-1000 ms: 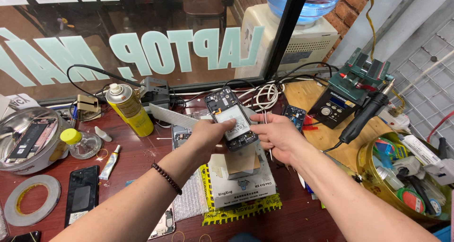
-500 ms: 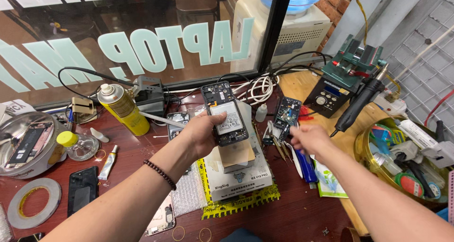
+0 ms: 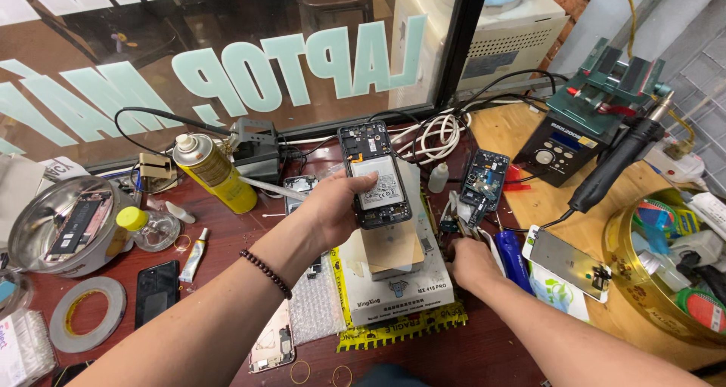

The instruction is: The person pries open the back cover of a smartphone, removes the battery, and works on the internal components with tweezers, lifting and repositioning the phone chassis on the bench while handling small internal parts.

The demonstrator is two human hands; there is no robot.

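left hand (image 3: 333, 209) grips an opened phone (image 3: 376, 174), back cover off, insides facing up, fingers and thumb clamped on its left edge and lower half. phone is held in the air above the white box (image 3: 397, 289), roughly frame centre, top end pointing to 12 o'clock.

right hand (image 3: 473, 264) is down on the desk at 4 o'clock of the phone, beside the box's right edge. fingertips are in among small tools there; cannot tell whether they are closed on anything. a blue cylinder (image 3: 514, 257) lies just right of that hand.

second opened phone (image 3: 482, 183) leans upright at 3 o'clock of the held one, apart from it. yellow spray can (image 3: 214, 174) sits at 9 o'clock, tilted. metal bowl (image 3: 57, 224) at far 9 o'clock with a phone part in it. tape roll (image 3: 87, 313) and a dark phone (image 3: 157, 291) lie at 7 o'clock. soldering station (image 3: 563, 147) at 2 o'clock, with a black hot air handle (image 3: 616, 166) beside it. white coiled cable (image 3: 439, 134) at 1 o'clock, near the window.
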